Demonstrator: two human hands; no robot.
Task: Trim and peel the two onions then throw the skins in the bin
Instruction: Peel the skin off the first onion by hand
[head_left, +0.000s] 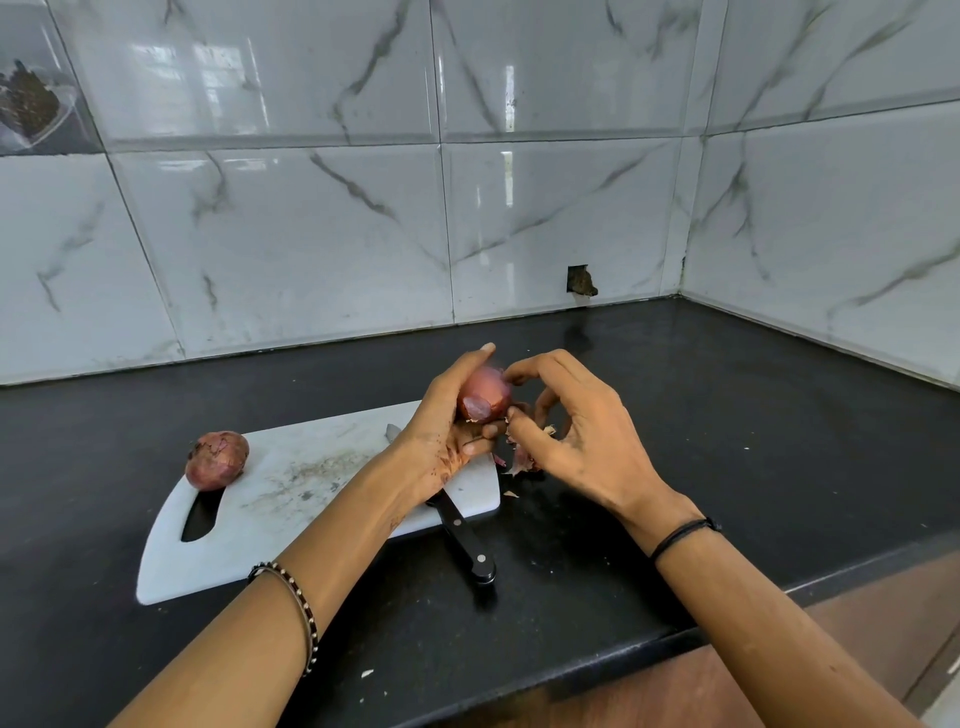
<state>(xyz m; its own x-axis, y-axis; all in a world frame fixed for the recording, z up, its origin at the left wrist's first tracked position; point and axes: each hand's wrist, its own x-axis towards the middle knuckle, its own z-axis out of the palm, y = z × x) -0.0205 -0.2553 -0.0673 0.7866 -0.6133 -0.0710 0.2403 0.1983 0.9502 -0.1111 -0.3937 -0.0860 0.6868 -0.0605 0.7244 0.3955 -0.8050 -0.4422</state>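
Left hand (441, 415) gripped the held onion (485, 395) off the surface. Its fingers were curled beneath and the thumb lay up along the onion's 10 o'clock side.

Right hand (582, 441) met it from 3 o'clock. The index tip was on the onion's top and the thumb tip at its lower edge, the two pinching at the skin there. The other fingers were loosely curled behind.

The held onion hung just above the right, rounded end of the cutting board (291, 483).

Loose skins (522, 460) lay on the counter (727, 415) under the right hand, just off the board's right edge.

Second onion (217, 460) sat unpeeled at the board's far-left corner, 9 o'clock of the hands and well apart from them. It touched the top of the handle slot.

Knife (462, 535) lay slantwise. Its tip showed on the board at 9 o'clock of the left hand and the blade was hidden under the left wrist. The black handle overhung the board's near edge onto the counter, pointing to 5 o'clock.

Open room:
- Bare black counter ran from the hands toward 3 o'clock, out to the side wall.
- A narrower strip lay at 12 o'clock, between the board and the tiled back wall (311, 234).
- The walls met in a corner at 1 o'clock.
- The counter's front edge ran across at 5 o'clock, close below the knife handle, with a few pale flecks (367, 674) near it.
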